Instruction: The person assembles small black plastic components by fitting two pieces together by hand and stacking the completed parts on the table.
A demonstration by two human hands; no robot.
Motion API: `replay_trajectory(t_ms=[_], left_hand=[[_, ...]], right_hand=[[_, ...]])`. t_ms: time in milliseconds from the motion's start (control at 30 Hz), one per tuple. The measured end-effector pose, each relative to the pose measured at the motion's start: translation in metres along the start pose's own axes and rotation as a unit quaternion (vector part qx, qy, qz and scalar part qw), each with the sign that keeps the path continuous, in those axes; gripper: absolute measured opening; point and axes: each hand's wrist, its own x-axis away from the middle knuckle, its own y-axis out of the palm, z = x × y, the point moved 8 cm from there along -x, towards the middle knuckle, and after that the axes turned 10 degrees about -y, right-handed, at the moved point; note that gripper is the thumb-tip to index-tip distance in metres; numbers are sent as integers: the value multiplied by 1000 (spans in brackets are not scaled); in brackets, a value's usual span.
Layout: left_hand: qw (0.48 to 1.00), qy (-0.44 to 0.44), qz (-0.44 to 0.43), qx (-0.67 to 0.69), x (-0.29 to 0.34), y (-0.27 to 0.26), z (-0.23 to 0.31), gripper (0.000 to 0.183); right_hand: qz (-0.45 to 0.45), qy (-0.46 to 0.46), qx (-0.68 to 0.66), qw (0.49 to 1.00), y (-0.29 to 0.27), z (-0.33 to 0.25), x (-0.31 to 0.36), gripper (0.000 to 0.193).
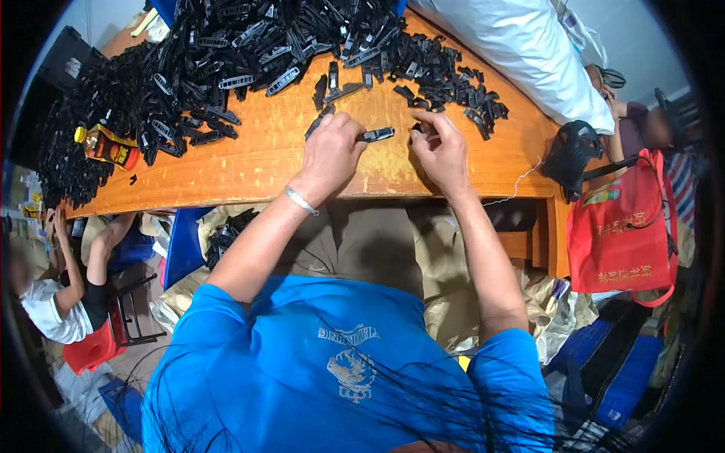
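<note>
Hands work over a worn orange wooden table (pixel 264 162). L hand (pixel 331 147), silver bracelet (pixel 301 201) at wrist, grasps a slim blk clip-like part (pixel 377 134) w/ a grey detail; its free end sticks out to the R of the fingers, pointing at the R hand, above the table's bare front area. Another blk piece (pixel 320 121) shows just past the L hand's knuckles; can't tell if held or lying there.

R hand (pixel 443 155) is apart from that part, thumb & index curled twd each other; a small dark bit (pixel 416 130) shows at the fingertips, can't tell if it's gripped.

Big heap of long blk clip parts (pixel 249 45) covers far L & center of table; smaller blk pieces (pixel 442 79) lie spread far R, few loose blk parts (pixel 343 92) btwn heap & hands. Yellow-capped bottle (pixel 110 146), red/yellow label, lies against heap at L. White sack (pixel 513 53) at far R edge, red tote bag (pixel 623 238) by table's R end. Co-worker in white shirt (pixel 57 309) sits at L on red stool (pixel 94 345); another person (pixel 653 128) at far R.
</note>
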Motion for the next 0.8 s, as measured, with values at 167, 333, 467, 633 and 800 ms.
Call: replay_trajectory(t_ms=[167,333,467,633,800], left_hand=[[999,19,-2,28,11,-5,2,18],[999,21,16,38,15,-12,0,19],[999,9,1,38,16,-8,-3,19],[999,10,0,44,16,-8,-5,19],[999,6,0,52,16,-9,-6,18]], right_hand=[[67,-44,-15,997,-12,-10,27,21],[7,-38,114,993,-4,-7,22,22],[-51,-44,82,994,7,-17,8,26],[-65,-101,40,992,20,-36,-4,24],[-95,-156,63,981,21,-39,-9,22]])
